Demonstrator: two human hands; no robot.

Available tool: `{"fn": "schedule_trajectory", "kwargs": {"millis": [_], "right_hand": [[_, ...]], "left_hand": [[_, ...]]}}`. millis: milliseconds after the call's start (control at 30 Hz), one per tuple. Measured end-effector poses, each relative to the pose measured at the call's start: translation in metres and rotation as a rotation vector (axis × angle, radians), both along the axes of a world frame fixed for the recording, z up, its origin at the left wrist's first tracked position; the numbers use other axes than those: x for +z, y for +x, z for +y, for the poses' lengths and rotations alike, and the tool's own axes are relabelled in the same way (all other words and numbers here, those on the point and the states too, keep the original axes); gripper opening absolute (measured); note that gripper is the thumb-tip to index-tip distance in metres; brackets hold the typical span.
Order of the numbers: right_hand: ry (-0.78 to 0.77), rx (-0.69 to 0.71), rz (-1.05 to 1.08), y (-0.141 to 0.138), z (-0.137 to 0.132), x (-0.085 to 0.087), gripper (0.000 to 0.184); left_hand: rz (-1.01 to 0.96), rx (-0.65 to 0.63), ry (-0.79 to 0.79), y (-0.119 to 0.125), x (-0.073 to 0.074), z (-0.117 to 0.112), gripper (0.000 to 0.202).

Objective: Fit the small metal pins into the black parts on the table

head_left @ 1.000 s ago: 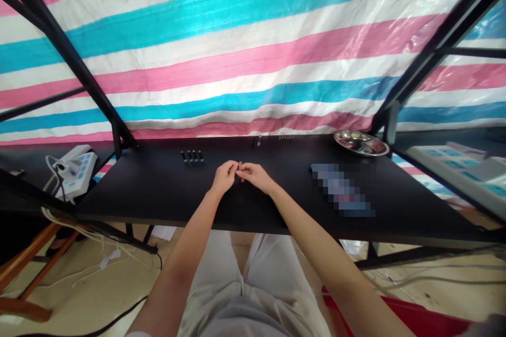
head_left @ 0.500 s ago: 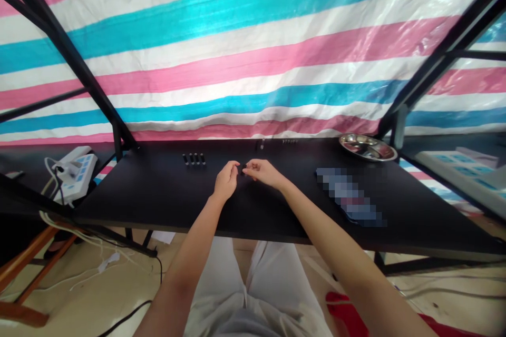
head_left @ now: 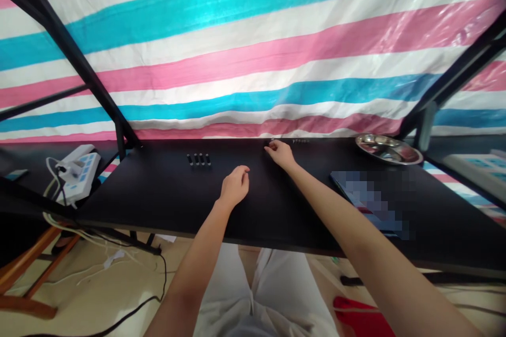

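My right hand [head_left: 280,152] reaches to the back of the black table [head_left: 166,195], fingers pinched together at the tabletop. Right by its fingertips is a tiny dark piece with a small shiny bit, too small and half covered to name. My left hand [head_left: 236,185] hovers over the middle of the table with its fingers curled in; whatever may be inside is hidden. To its left, several small black cylinders [head_left: 201,159] with silvery ends stand in a short row. Beyond the right hand lies a line of tiny shiny pieces [head_left: 301,141].
A round steel plate [head_left: 389,149] sits at the back right. Nearer, a flat, pixel-blurred object [head_left: 367,202] lies on the table. White power strips [head_left: 81,176] are at the left. Black metal frame bars [head_left: 85,79] rise on both sides, before a striped plastic sheet [head_left: 237,68].
My right hand has left the spot beside the left hand and moved to the table's back edge. The left hand has come slightly nearer to me. The view has turned a little left.
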State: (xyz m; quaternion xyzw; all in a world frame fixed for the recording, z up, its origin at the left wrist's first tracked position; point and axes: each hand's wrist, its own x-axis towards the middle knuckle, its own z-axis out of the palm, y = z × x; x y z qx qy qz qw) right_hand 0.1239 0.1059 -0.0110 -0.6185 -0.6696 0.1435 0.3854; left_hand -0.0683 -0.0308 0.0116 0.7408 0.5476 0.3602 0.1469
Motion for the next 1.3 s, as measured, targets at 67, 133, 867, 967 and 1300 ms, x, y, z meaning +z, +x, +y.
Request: {"fn": "schedule_trajectory", "kwargs": {"millis": [67, 133, 867, 967, 1300], "right_hand": [[-0.008, -0.015, -0.029, -0.003, 0.004, -0.002, 0.017], [-0.025, -0.024, -0.046, -0.005, 0.007, -0.005, 0.016], [-0.058, -0.049, -0.046, -0.003, 0.011, -0.01, 0.017], [-0.076, -0.042, -0.076, -0.002, 0.013, -0.01, 0.015], [-0.154, -0.041, -0.11, 0.01, 0.014, -0.008, 0.014]], "left_hand": [[-0.005, -0.003, -0.009, 0.0, -0.001, 0.001, 0.024], [-0.008, -0.002, -0.017, 0.0, 0.0, 0.001, 0.024], [-0.022, -0.005, -0.025, 0.0, -0.003, 0.001, 0.024], [-0.022, -0.004, -0.022, 0.0, -0.002, 0.001, 0.023], [-0.007, -0.019, -0.009, 0.0, -0.002, 0.0, 0.022]]}}
